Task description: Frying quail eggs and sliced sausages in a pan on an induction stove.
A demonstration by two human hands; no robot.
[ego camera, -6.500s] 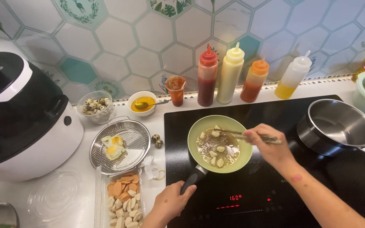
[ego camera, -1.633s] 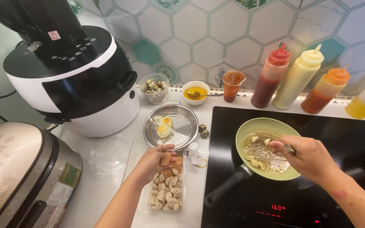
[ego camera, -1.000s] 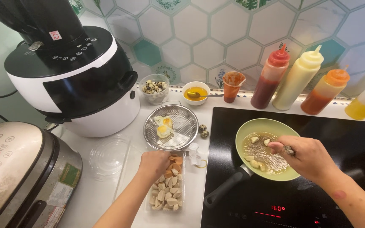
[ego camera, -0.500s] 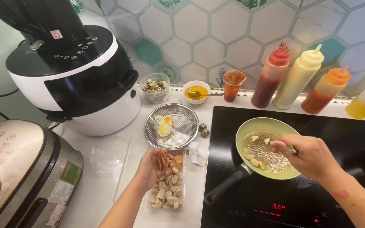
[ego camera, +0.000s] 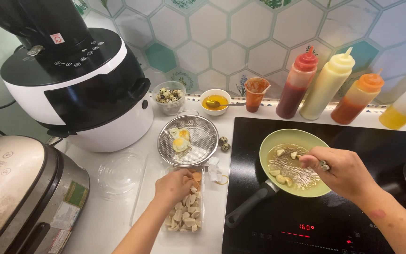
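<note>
Sliced vegetable pieces (ego camera: pixel 184 217), pale with a few orange rounds, fill a clear rectangular tray (ego camera: pixel 200 207) on the white counter, and the left hand (ego camera: pixel 175 186) rests on their far end with its fingers curled down among them, though whether it has pinched a piece cannot be told. Right of the tray, a green frying pan (ego camera: pixel 291 137) sits on the black cooktop (ego camera: pixel 377 150) with more pale pieces in oil. Over the pan's right side, the right hand (ego camera: pixel 341 171) is closed around a thin utensil that is mostly hidden.
</note>
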